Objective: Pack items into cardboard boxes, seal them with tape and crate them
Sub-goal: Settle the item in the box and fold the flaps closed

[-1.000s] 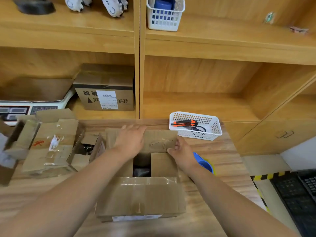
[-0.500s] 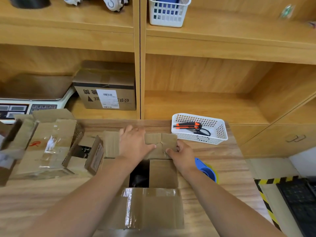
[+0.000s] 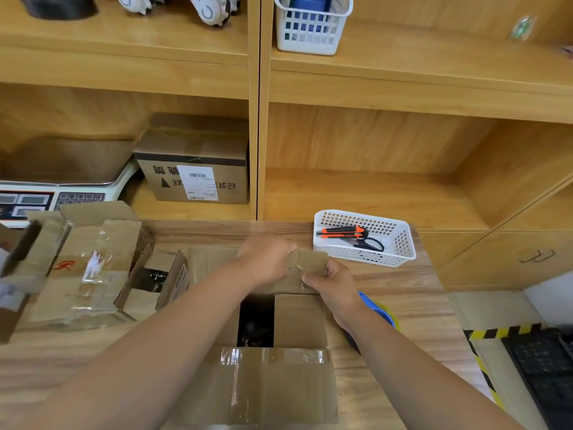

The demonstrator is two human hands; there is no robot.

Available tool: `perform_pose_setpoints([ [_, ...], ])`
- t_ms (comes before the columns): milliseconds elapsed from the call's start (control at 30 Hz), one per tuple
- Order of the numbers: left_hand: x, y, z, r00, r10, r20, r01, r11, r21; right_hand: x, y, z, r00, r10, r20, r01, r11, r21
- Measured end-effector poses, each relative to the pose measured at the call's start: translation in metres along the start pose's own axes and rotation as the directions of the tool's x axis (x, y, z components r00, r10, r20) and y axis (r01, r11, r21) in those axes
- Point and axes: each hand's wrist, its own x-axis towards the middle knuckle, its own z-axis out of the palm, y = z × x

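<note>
Closing up the brown cardboard box (image 3: 273, 386) in the middle of the wooden table (image 3: 403, 287), right in front of me

Both hands are clamped on the far flap (image 3: 313, 262): left hand (image 3: 266, 259) curled over its edge, right hand (image 3: 331, 283) pinching the right corner. I reckon the trick is to fold it flat over the side flap (image 3: 299, 321) and keep the edges square for the tape. The mouth faces up, and the long side looks like it runs left-right across me.
</note>
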Motion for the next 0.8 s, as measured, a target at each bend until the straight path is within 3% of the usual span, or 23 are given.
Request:
perform_pose_setpoints([
  [133,0.0,-0.002,0.0,1.0,-0.011,-0.017,0.009,0.996,-0.089,0.0,0.002,-0.002,0.999,-0.031,0.01,0.031,0.999,-0.029],
  [433,-0.005,-0.001,0.006,0.995,0.003,-0.099,-0.012,0.996,-0.085,-0.004,0.012,0.012,0.99,-0.081,-0.117,0.08,0.997,-0.014],
  [667,-0.008,-0.003,-0.005,0.995,0.096,-0.009,-0.095,0.991,0.096,-0.007,0.007,-0.004,0.999,-0.021,0.025,0.022,0.999,-0.047],
  [800,-0.007,-0.002,-0.003,0.999,0.054,0.002,-0.054,0.993,0.1,-0.006,0.008,-0.005,1.0,0.004,0.007,-0.003,0.996,-0.085],
])
